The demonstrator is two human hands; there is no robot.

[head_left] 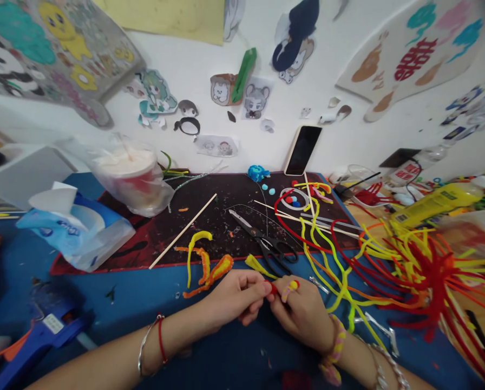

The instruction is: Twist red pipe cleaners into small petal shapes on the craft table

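Pinching a small rounded red piece point(273, 290) in the left hand point(237, 295), smack against the curled right hand point(301, 309) (can't tell its grip), near middle, over the blue surface point(230, 355). Got black-handled metal scissors point(262, 236) just beyond, plus a fuzzy red-and-yellow pipe-cleaner tangle point(435, 271) off right.

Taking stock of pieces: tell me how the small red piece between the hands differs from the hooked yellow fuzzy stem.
The small red piece shows only as a short nub; the hooked yellow fuzzy stem is longer. The red piece is held; the yellow stem lies unheld.
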